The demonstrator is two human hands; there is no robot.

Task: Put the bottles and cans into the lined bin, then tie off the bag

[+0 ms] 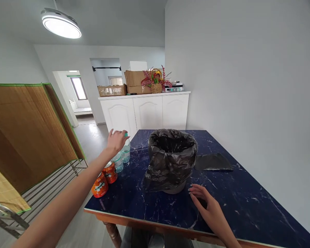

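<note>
**Left grip (116, 140) at bottle cap (126, 134)**

Bottle (125, 154): clear, teal-capped, upright near the tabletop (131, 196)'s left edge, beyond a second bottle (118, 162) and orange cans (110, 173). Left grip at its cap; clamped or not, cannot tell. Right grip (205, 203): thumb and fingers apart, beside bin lined in black plastic (172, 168). Bare tabletop between bottles and bin.

A clear, teal-capped bottle (126, 153) stands upright on the tabletop (160, 210) — left of an upright, black-bagged bin (173, 167).
</note>
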